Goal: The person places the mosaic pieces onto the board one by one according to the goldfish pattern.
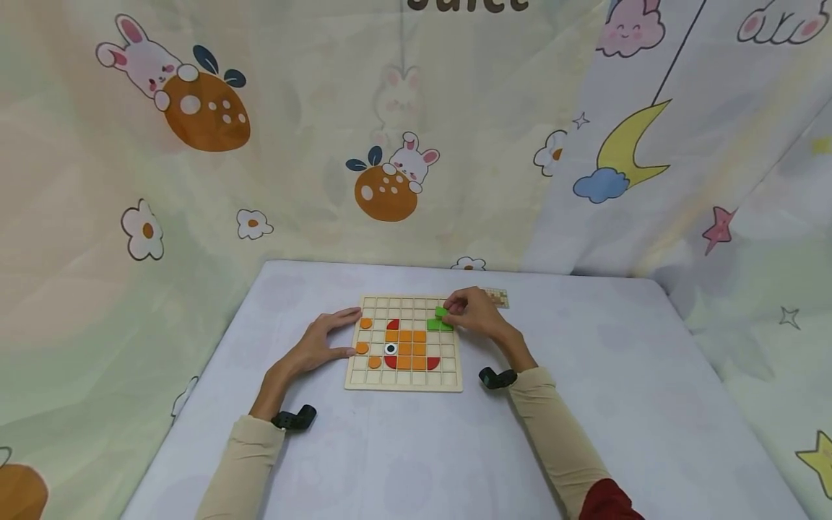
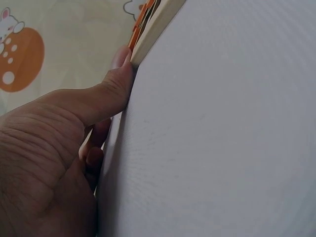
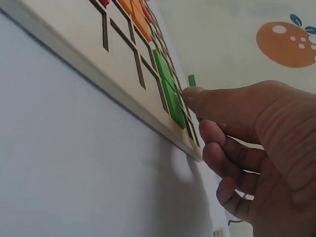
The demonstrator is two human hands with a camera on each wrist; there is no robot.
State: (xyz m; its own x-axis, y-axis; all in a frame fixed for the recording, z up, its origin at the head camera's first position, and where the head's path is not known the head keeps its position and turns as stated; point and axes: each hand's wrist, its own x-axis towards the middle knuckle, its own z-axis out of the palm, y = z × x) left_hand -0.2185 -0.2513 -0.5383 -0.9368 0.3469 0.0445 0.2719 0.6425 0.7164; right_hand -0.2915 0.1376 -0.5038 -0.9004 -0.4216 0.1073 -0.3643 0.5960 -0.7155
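A wooden grid board (image 1: 403,387) lies on the table. Its squares carry orange square tiles (image 1: 411,349), red curved tiles (image 1: 432,363), a round eye tile (image 1: 391,349) and orange round tiles (image 1: 367,323). At the board's left edge rests my left hand (image 1: 312,345), thumb and fingers spread and touching the rim. Above the upper right squares, my right hand (image 1: 479,315) pinches a small green tile (image 3: 191,80) between thumb and fingers. Just below it, green tiles (image 1: 433,325) sit side by side in the grid. The fingertips partly hide the pinched tile.
Behind my right hand lies a small patterned card (image 1: 497,297), partly covered. The white table (image 1: 390,455) spreads around the board, and a printed cloth (image 1: 299,144) with rabbits and flowers hangs behind its far edge.
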